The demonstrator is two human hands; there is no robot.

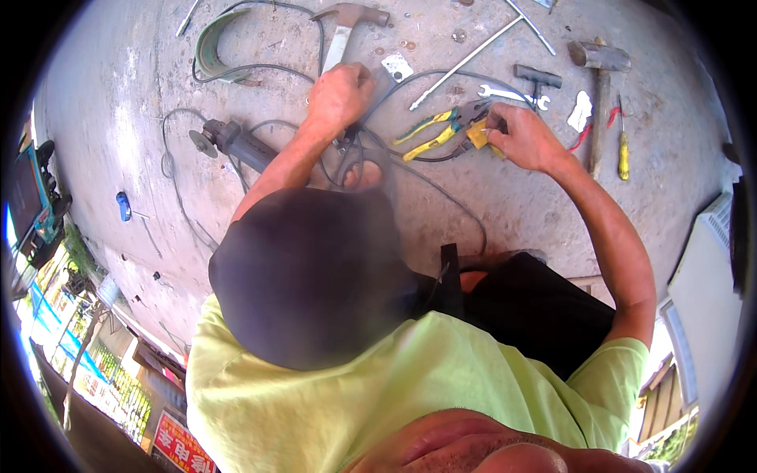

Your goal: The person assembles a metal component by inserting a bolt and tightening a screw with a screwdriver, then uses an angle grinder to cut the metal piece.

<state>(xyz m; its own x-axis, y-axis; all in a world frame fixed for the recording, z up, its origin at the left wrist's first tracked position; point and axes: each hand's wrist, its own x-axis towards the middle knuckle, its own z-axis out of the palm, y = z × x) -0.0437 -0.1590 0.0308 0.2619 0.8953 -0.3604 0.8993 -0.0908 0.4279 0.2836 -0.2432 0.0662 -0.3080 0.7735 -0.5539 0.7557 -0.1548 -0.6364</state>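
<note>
My left hand (341,96) is closed at the lower end of a claw hammer (337,46) with a pale handle. The hand covers the rest of the handle, and I cannot make out what its fingers hold. Thumb and fingers of my right hand (522,135) pinch a small yellow block-like piece (477,134). Just left of that piece lie pliers with yellow-green handles (430,146), their dark jaws close to my fingers. A black cable (441,72) loops between the two hands. Near my left wrist it bunches into coils.
An angle grinder (251,150) lies beside my left forearm. Farther out are a curved green strip (208,51) and a long T-handle wrench (465,65). On the right lie an open-end wrench (512,96), a sledgehammer (601,87), white crumpled material (579,111) and a yellow-handled screwdriver (624,158).
</note>
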